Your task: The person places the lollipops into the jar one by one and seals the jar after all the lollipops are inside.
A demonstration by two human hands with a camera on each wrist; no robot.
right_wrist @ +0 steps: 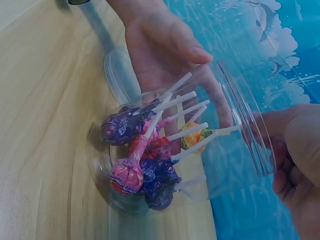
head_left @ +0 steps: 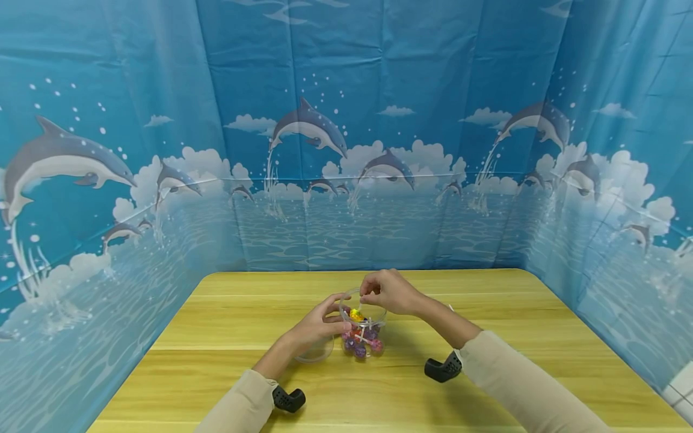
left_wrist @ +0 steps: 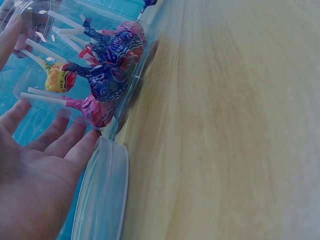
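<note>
A clear plastic jar [head_left: 364, 325] stands upright on the table, with several wrapped lollipops in purple, pink and red [right_wrist: 142, 172] at its bottom. My left hand [head_left: 319, 325] grips the jar from its left side, thumb at the front and fingers around the wall. My right hand [head_left: 392, 293] is at the jar's mouth and pinches the white stick of a yellow lollipop [right_wrist: 194, 138]. The yellow wrapped head hangs inside the jar, above the others. A clear round lid [head_left: 315, 355] lies beside the jar, partly under my left hand.
The wooden table [head_left: 216, 337] ends at a blue dolphin curtain [head_left: 335, 228] at the back and sides. A white stick [head_left: 451, 307] shows behind my right forearm. Black wrist mounts [head_left: 444, 367] stick out below both forearms.
</note>
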